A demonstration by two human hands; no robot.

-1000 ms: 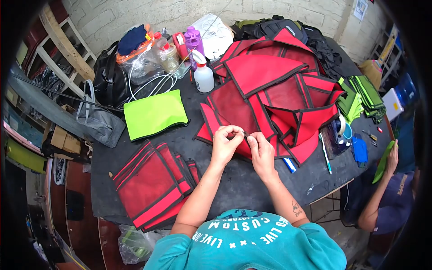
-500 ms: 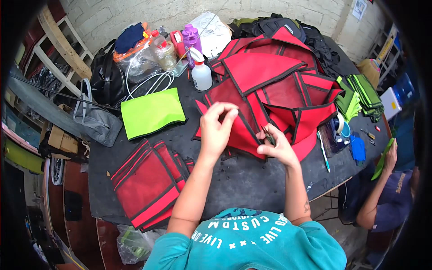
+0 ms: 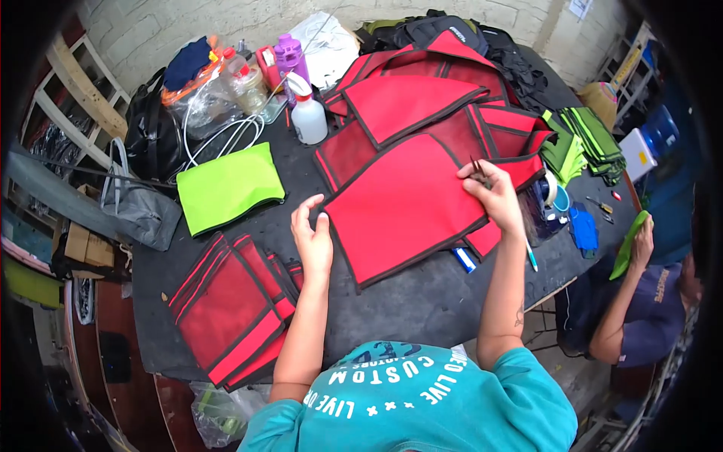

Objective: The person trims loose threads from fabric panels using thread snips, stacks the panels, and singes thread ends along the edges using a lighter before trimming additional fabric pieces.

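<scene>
A red fabric panel [image 3: 403,207] with dark edging lies spread before me, on top of a heap of red pieces [image 3: 414,102]. My left hand [image 3: 312,237] is at the panel's left edge, fingers curved and thumb apart, with nothing visible between them. Over the panel's right side, my right hand [image 3: 497,200] is closed around small thread snips [image 3: 476,167]. Their dark blades point up and away from me; the handles are mostly covered by the fingers.
Folded red mesh pieces [image 3: 226,309] lie at the left, below a lime-green pouch [image 3: 230,188]. A spray bottle [image 3: 309,117] stands behind. Green folded pieces [image 3: 591,147] sit at the right, near another person's hand [image 3: 644,239] holding green fabric.
The red panel now lies flatter and spread wider. My left hand has moved left and down, its fingers opened from a pinch. My right hand has moved up and right with the snips.
</scene>
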